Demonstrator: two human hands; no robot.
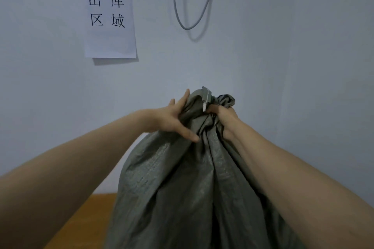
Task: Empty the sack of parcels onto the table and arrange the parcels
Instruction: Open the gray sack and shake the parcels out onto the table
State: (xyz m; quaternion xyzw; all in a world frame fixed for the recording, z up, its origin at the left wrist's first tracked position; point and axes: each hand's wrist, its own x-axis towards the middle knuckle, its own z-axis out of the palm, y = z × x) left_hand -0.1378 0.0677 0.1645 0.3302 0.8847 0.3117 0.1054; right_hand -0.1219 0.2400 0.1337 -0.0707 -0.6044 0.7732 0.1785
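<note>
The grey sack [182,188] hangs bulging and upright above the wooden table [89,220], its neck bunched closed at the top. No parcels show on the visible corner of the table, so the emptying seems not yet begun and the arranging is all still to do. The right hand [224,121] has its fingers curled tight round the gathered neck. The left hand [172,121] lays straight, spread fingers against the cloth beside it.

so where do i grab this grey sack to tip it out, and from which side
Take the sack by its gathered neck, just under the bunched top: there the cloth narrows into folds a hand can close round. Come from the sides, as the right hand grips it from the right and the left hand rests on its left. The wide body below looks too bulky.
</note>
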